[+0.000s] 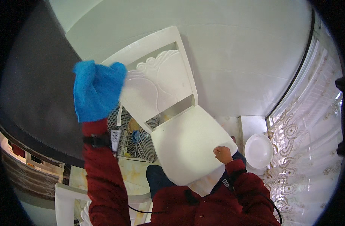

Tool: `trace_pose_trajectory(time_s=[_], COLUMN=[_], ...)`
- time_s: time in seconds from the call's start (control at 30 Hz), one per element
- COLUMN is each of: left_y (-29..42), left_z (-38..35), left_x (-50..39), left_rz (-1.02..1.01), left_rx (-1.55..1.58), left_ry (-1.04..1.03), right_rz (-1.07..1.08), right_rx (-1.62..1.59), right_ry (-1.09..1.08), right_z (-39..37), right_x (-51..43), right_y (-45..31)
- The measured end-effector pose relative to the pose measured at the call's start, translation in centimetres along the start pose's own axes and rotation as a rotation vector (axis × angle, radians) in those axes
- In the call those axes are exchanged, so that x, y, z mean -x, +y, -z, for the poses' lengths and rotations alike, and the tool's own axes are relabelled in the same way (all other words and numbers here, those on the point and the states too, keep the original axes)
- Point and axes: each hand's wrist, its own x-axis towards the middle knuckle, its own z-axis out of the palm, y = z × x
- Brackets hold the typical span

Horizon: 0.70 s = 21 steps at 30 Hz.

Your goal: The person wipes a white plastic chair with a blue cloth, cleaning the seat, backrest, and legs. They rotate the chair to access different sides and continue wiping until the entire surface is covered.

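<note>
A blue cloth (97,90) drapes over my left hand (96,108), which is raised in front of the top left of a white chair's backrest (164,82); the cloth hides its fingers. My right hand (223,154) is over the right front part of the white chair seat (189,144), its fingers curled and no object showing in them. Whether it touches the seat cannot be told. The backrest has carved scrolls and stands near a pale wall.
A dark round tabletop (39,93) lies at the left. Below the backrest is a wire mesh basket (138,151) beside a power strip (115,139). A white basin (258,151) stands at the right by lace curtains (296,147). Another white chair (61,197) is at the lower left.
</note>
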Motion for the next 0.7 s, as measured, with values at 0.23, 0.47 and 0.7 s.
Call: trace_pose_trajectory(time_s=[0.23,0.47,0.7], left_y=[-12.3,-18.0,-20.0], left_z=[1.5,-6.0,-18.7], left_x=[-8.1,-11.5,-15.6], left_rz=[0.370,-0.089,-0.204], left_rx=[-0.545,-1.283,-1.261], left_ry=[0.224,-0.111,-0.182], right_rz=[-0.211,0.090,0.029], right_rx=[-0.330,0.187,0.131], right_ry=[0.153,0.407,0.348], right_z=[-2.0,-3.1,-3.0], right_x=[-0.8,-1.6,-1.4], right_y=[5.3,6.1,5.9])
